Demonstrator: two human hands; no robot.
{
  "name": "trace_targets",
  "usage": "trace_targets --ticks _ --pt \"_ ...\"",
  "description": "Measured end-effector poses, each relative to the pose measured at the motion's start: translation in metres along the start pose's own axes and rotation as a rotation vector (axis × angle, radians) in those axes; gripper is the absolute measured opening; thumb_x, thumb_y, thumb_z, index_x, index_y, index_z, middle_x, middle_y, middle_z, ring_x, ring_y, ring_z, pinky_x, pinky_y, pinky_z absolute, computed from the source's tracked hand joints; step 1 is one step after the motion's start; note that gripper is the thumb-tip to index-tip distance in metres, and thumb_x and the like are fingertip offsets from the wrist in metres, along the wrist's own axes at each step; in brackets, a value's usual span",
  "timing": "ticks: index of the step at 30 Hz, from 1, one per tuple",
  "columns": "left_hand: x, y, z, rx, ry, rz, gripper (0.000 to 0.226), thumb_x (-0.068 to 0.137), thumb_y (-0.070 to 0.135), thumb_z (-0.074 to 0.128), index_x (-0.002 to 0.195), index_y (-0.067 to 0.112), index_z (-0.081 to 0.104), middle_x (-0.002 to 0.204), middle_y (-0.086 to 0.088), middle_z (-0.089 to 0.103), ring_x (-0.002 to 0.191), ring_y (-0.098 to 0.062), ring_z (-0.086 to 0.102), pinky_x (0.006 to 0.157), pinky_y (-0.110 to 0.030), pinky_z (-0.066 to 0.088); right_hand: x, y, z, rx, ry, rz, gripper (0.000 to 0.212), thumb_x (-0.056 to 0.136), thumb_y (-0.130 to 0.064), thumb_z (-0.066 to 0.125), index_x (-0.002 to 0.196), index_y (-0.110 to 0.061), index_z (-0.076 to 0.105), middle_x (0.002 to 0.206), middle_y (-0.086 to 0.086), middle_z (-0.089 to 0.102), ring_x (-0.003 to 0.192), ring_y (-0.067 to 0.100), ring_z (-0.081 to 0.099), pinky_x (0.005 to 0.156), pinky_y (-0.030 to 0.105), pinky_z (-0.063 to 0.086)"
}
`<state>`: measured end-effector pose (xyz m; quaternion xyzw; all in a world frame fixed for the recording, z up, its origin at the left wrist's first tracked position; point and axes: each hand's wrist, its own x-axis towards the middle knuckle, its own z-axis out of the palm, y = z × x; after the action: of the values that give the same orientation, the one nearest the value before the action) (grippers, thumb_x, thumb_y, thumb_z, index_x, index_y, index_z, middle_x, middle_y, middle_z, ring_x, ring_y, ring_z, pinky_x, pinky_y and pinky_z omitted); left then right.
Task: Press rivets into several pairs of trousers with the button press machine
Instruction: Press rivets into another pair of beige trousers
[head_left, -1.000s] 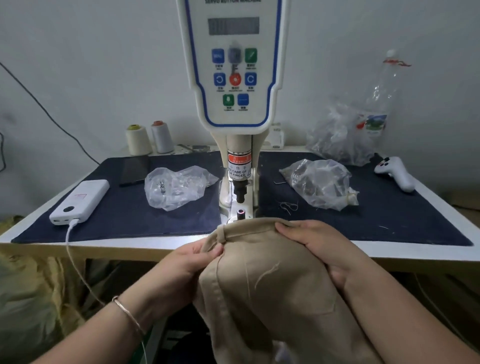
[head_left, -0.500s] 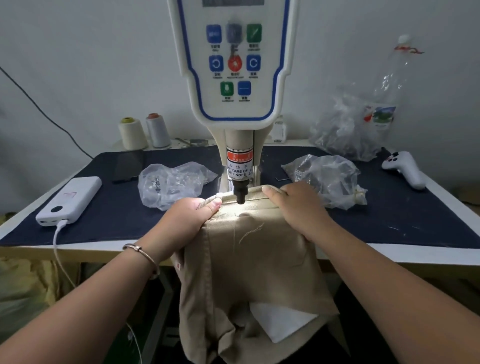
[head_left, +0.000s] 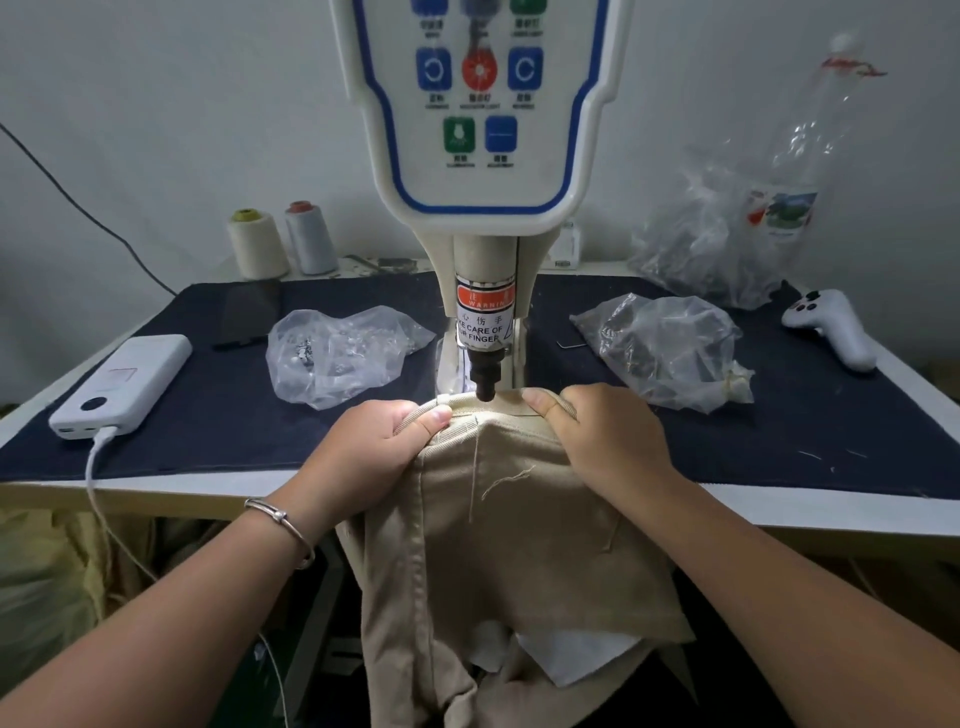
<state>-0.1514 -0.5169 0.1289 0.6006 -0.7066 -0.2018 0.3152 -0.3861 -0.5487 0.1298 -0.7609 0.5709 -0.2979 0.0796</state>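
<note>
Beige cotton trousers' waistband (head_left: 488, 410) is pinched taut by left hand (head_left: 374, 447) & right hand (head_left: 608, 441), either side of black press punch (head_left: 485, 382); positioning step judged, rivet spot centring needed next.

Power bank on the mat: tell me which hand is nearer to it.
Left. The left hand grips the trousers waistband on the power bank's side of the press head; the right hand grips it beyond the head.

The trousers (head_left: 498, 545) are plain beige with a white lining patch. The press (head_left: 480, 156) is cream, its panel edged in blue (buttons blue, green and one red), with an orange warning label. The mat (head_left: 208, 415) is dark navy. The power bank (head_left: 122, 382) is white.
</note>
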Motion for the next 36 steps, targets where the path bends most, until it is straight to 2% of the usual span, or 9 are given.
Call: trace_targets --ticks 4,10,15,18,24,32,36 --pt "-0.001 -0.002 0.004 0.009 -0.005 0.042 0.052 0.09 0.055 0.046 0.057 0.02 0.029 0.05 0.01 0.03 0.05 -0.009 0.03 0.053 -0.029 0.025 -0.005 0.001 0.003 0.002 0.034 -0.02 0.062 0.095 -0.056 0.046 0.05 -0.018 0.026 0.044 -0.006 0.028 0.042 0.014 0.028 0.047 0.031 0.025" --pt "-0.001 -0.005 0.008 -0.005 0.007 0.057 0.051 0.089 0.055 0.045 0.056 0.019 0.029 0.05 0.008 0.03 0.05 -0.01 0.03 0.052 -0.03 0.024 -0.009 0.002 0.011 -0.076 0.095 -0.056 0.057 0.099 -0.042 0.046 0.05 -0.02 0.027 0.047 -0.003 0.034 0.048 0.024 0.04 0.052 0.031 0.03" --pt "-0.002 -0.008 0.011 -0.008 0.017 0.037 0.053 0.086 0.055 0.048 0.055 0.016 0.031 0.05 0.008 0.031 0.05 -0.009 0.031 0.052 -0.03 0.023 -0.015 0.001 0.016 -0.146 0.193 -0.089 0.049 0.1 -0.031 0.05 0.055 -0.013 0.046 0.046 0.001 0.042 0.042 0.023 0.038 0.048 0.027 0.024" --pt "-0.001 -0.007 0.011 -0.022 0.002 0.014 0.052 0.085 0.055 0.049 0.055 0.015 0.036 0.05 0.008 0.035 0.05 -0.008 0.033 0.056 -0.034 0.028 -0.016 0.0 0.018 -0.185 0.237 -0.076 0.046 0.101 -0.025 0.049 0.06 -0.006 0.057 0.048 0.008 0.053 0.041 0.026 0.042 0.048 0.027 0.027" --pt "-0.001 -0.006 0.011 -0.024 -0.022 0.017 0.047 0.092 0.048 0.052 0.049 0.031 0.046 0.046 0.012 0.044 0.048 -0.006 0.039 0.055 -0.032 0.029 -0.02 -0.006 0.018 -0.251 0.24 -0.037 0.044 0.101 -0.019 0.046 0.062 -0.003 0.06 0.051 0.014 0.058 0.043 0.033 0.054 0.047 0.028 0.031" --pt "0.0 -0.006 0.011 -0.019 -0.029 0.005 0.045 0.085 0.056 0.047 0.049 0.03 0.044 0.046 0.011 0.042 0.048 -0.008 0.038 0.055 -0.033 0.028 -0.021 -0.008 0.018 -0.281 0.288 -0.044 0.041 0.093 -0.01 0.061 0.053 -0.002 0.058 0.042 0.014 0.054 0.032 0.031 0.05 0.043 0.025 0.029" --pt "0.0 -0.007 0.011 -0.023 -0.025 0.008 0.047 0.086 0.055 0.048 0.05 0.026 0.043 0.046 0.011 0.043 0.049 -0.008 0.039 0.056 -0.034 0.03 -0.021 -0.007 0.018 -0.281 0.294 -0.046 0.041 0.092 -0.009 0.062 0.052 -0.004 0.056 0.04 0.012 0.052 0.03 0.029 0.048 0.044 0.022 0.024"
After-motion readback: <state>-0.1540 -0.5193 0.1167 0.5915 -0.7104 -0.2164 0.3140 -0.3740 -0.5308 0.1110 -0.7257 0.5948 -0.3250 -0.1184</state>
